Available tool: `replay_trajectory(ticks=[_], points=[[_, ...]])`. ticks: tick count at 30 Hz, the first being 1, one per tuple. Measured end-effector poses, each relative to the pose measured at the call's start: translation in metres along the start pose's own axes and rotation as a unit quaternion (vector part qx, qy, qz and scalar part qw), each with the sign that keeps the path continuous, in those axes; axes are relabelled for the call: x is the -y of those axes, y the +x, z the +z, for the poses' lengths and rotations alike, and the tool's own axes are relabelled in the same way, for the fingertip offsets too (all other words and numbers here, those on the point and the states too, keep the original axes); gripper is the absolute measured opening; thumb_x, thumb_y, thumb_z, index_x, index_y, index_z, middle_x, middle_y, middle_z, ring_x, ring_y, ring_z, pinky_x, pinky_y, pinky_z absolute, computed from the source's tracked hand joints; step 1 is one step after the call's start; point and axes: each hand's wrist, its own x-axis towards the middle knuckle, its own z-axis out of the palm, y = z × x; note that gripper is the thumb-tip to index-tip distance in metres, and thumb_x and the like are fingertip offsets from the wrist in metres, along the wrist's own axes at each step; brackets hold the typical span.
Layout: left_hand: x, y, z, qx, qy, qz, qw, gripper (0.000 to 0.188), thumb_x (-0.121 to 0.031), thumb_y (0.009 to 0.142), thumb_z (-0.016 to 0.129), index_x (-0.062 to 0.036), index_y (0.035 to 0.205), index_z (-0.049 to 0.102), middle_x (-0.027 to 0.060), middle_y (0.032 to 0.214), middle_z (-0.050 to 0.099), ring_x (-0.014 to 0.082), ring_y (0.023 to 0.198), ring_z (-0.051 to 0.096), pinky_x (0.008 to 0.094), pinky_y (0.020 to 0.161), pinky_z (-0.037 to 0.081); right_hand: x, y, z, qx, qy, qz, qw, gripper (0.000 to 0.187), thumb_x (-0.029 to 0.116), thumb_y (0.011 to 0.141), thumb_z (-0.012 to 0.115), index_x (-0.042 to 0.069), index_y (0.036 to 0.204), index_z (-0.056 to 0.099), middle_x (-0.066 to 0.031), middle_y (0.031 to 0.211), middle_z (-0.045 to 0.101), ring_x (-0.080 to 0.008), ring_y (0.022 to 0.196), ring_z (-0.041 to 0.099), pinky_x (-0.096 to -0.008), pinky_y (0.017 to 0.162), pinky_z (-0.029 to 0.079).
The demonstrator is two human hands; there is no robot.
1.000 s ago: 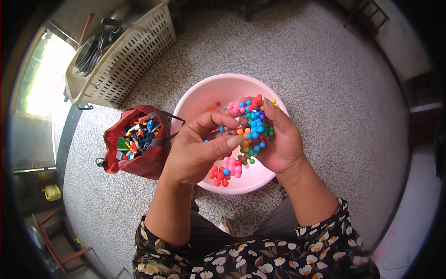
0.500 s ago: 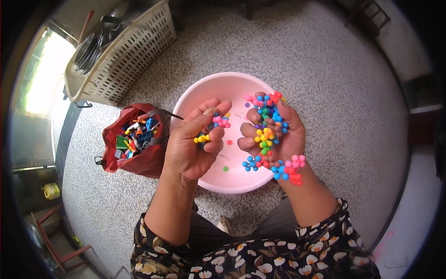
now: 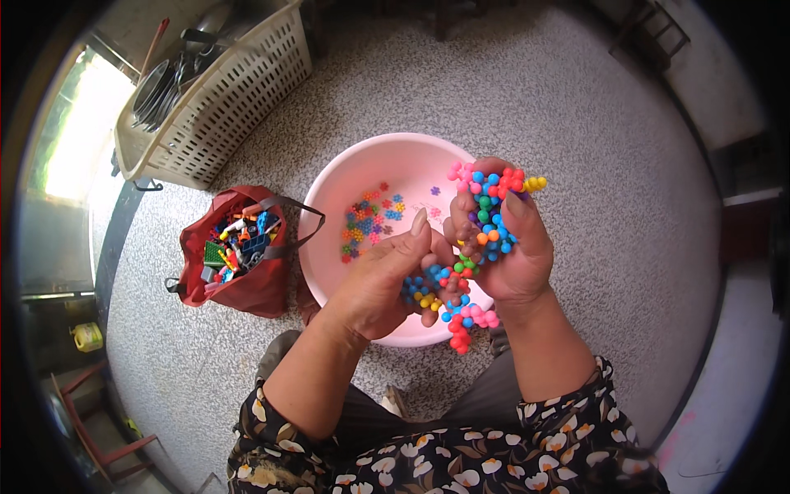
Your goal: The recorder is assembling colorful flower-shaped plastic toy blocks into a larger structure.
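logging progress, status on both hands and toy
Right hand holding toy. Left hand holding blue and yellow pieces by toy's lower end. Basin below, nothing visibly blocking.

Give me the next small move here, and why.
Probably steady the beaded cluster near its lower end with the left hand: that hand is right there, the right hand holds the upper part, and the pink-and-red tip sticks out beyond both.

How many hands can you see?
2. The left hand is by the lower part of the colourful toy; the right hand holds its upper part. Some fingers are partly hidden.
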Motion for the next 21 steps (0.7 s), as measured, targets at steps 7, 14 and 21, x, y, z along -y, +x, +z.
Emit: replay_trajectory(ticks=[7, 14, 21], points=[[-0.004, -0.012, 0.006, 0.009, -0.085, -0.059, 0.995, 0.038, -0.031, 0.087, 0.052, 0.0027, 0.104, 0.051, 0.0172, 0.08, 0.06, 0.0195, 0.063, 0.06, 0.0253, 0.052, 0.049, -0.002, 0.001, -0.005, 0.06, -0.013, -0.024, 0.998, 0.077, 0.066, 0.066, 0.059, 0.006, 0.112, 0.045, -0.0084, 0.082, 0.053, -0.0117, 0.067, 0.047, -0.0246, 0.055, 0.042], [0.006, -0.012, -0.007, 0.149, -0.157, -0.081, 0.973, 0.044, -0.035, 0.085, 0.053, 0.0034, 0.104, 0.048, 0.0198, 0.077, 0.059, 0.0243, 0.057, 0.058, 0.0288, 0.046, 0.048, -0.008, 0.007, -0.015, 0.211, 0.263, -0.005, 0.941, 0.07, 0.061, 0.077, 0.046, 0.002, 0.116, 0.045, -0.0141, 0.117, 0.05, -0.0256, 0.109, 0.048, -0.0403, 0.096, 0.037], [-0.003, -0.018, 0.005, 0.165, -0.126, 0.002, 0.978, 0.044, -0.03, 0.082, 0.055, 0.0057, 0.106, 0.044, 0.0208, 0.088, 0.056, 0.0289, 0.065, 0.061, 0.035, 0.055, 0.053, 0.001, 0.009, -0.031, 0.065, 0.249, 0.12, 0.959, 0.039, 0.034, 0.091, 0.04, 0.002, 0.112, 0.048, -0.0086, 0.096, 0.056, -0.0171, 0.075, 0.056, -0.0311, 0.062, 0.048]])
